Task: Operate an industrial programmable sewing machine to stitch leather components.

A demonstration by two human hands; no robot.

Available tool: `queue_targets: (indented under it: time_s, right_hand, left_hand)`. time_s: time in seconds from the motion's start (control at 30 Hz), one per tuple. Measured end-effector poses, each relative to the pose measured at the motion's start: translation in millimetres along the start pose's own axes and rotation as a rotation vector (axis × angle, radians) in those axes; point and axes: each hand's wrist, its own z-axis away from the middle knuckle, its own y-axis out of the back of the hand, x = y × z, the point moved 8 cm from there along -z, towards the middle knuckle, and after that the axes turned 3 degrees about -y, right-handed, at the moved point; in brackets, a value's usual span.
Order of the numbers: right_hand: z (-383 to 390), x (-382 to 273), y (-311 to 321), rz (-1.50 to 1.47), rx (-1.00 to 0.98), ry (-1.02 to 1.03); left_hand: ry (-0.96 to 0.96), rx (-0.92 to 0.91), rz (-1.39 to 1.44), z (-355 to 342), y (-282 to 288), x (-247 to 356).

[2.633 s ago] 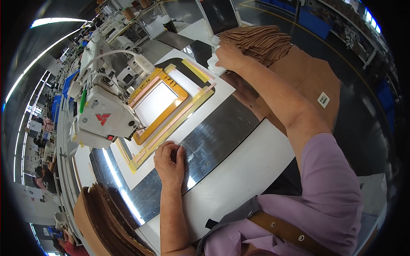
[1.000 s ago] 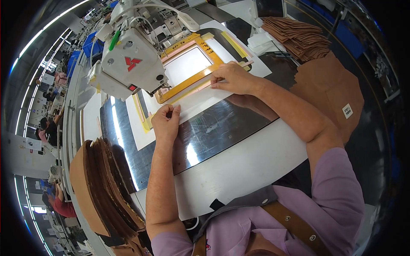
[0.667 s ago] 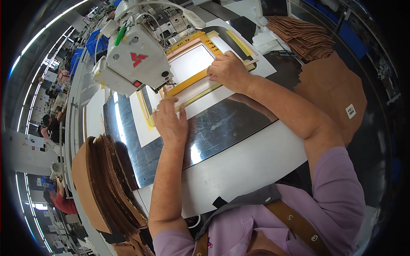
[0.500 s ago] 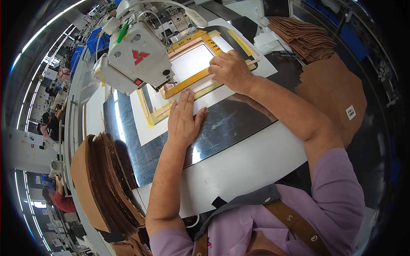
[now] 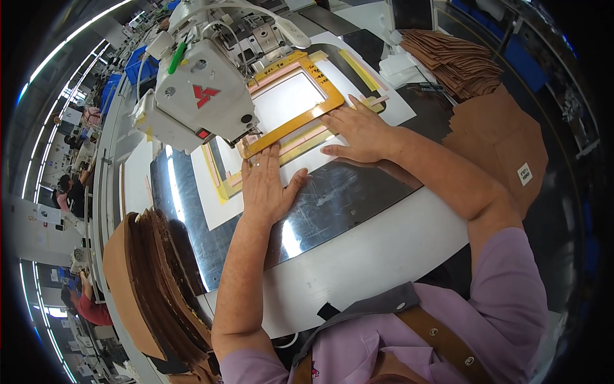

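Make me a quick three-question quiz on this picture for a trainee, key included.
1. True or false: the left hand has its fingers extended, not curled into a fist.
2. What colour is the rectangular frame by the white machine head? A) blue B) amber C) green
3. Fill in: the white label is on a brown piece at the person's ___ side.

Key: 1 true; 2 B; 3 right.

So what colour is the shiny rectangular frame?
The rectangular frame is golden yellow, best in head view.

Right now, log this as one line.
left hand: open, palm down, by yellow frame | right hand: open, palm down, by frame's near right corner | white machine head: at frame's left end
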Motion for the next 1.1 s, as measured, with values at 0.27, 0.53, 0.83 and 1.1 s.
queue_targets:
  time_s: [0.27,0.53,0.83,1.1]
  right_hand:
    - [-8,1,-3,0.052,-0.051,-0.015]
    - [0,-3,7,0.002,-0.019,-0.017]
    - [-1,-2,12,0.082,-0.076,-0.121]
    - [0,2,6,0.123,0.046,-0.101]
  left_hand:
    - [0.079,-0.084,-0.007,-7,-3,-7]
    - [0.098,-0.022,-0.011,-4,2,-3]
    - [0.104,-0.010,0.005,-5,2,-3]
    - [0.104,-0.038,-0.071,-5,4,0]
